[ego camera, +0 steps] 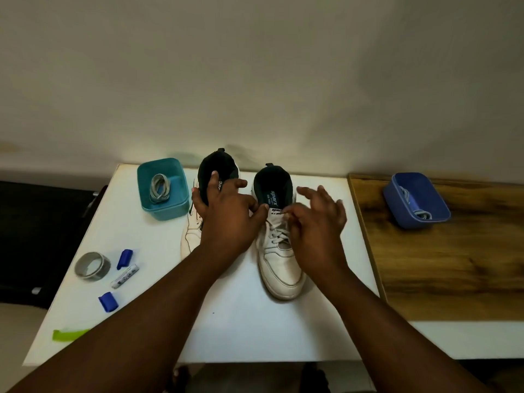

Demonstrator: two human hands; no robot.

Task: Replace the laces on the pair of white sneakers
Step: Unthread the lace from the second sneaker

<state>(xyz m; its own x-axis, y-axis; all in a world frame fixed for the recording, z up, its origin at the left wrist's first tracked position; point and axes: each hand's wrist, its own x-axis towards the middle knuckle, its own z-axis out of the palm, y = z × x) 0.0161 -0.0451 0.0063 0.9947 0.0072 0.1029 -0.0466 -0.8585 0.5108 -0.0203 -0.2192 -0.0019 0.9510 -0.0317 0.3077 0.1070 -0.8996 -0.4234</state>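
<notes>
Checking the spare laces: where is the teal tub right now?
In the head view, the teal tub sits at the white table's far-left corner, just left of the left sneaker.

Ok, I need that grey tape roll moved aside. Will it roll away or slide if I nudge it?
The grey tape roll lies flat on the white table, so it will probably slide, not roll. It looks light and hollow, so a gentle push should do.

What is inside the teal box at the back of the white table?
Inside the teal box lies a coiled grey lace on the box floor. Nothing else shows there; the near wall hides a strip of the floor, so that part cannot be checked.
</notes>
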